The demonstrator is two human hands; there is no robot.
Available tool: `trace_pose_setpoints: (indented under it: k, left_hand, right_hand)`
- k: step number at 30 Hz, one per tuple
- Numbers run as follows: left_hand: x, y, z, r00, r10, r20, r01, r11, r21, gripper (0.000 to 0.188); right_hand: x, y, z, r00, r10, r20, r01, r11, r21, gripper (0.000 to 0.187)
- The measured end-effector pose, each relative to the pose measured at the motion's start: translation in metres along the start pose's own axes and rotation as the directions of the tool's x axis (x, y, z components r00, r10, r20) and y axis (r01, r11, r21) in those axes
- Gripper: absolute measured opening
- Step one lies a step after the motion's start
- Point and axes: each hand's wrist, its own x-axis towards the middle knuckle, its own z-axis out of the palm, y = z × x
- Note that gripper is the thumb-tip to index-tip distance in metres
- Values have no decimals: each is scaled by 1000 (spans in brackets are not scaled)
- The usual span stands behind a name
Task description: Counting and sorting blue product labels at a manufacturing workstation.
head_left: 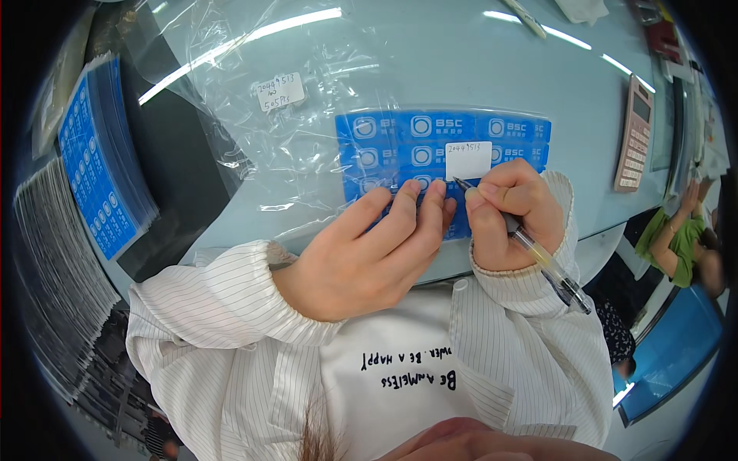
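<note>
My right hand point(524, 206) pinches a pen point(547, 265) with a clear barrel. Its tip touches the lower left of a small white label point(470, 163), which has a handwritten line along its top. Under the label lies a blue sheet point(421, 129) printed with rows of white logos. My left hand point(369, 253) rests flat on the sheet's lower left part, fingers stretched out and slightly apart. A crinkled clear plastic bag point(300, 165) spreads beside and partly over the sheet's left side. Another handwritten white label point(277, 91) shows on the bag.
On the left stand a pile of blue printed sheets point(98, 154) and a tall stack of thin greyish sheets point(58, 238). A pink calculator point(635, 142) lies at the table's right. Far off sit a slim pale stick-like item point(527, 17) and white tissue point(583, 8). A person in green point(676, 242) is at right.
</note>
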Motion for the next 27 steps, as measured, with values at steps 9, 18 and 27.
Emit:
trace_pose_setpoints:
  k: [9,18,27]
  left_hand:
    - [2,-4,-3,999,25,35,-25,1000,-10,24]
    - [1,0,-2,1000,-10,-1,10,1000,-16,28]
    - [1,0,-1,1000,-16,14,16,1000,8,30]
  right_hand:
    - [4,-5,2,1000,15,-22,-15,999,-33,18]
    - [2,-5,1,999,28,-18,-28,999,-29,18]
    - [1,-3,2,999,32,-37,-33,999,-23,18]
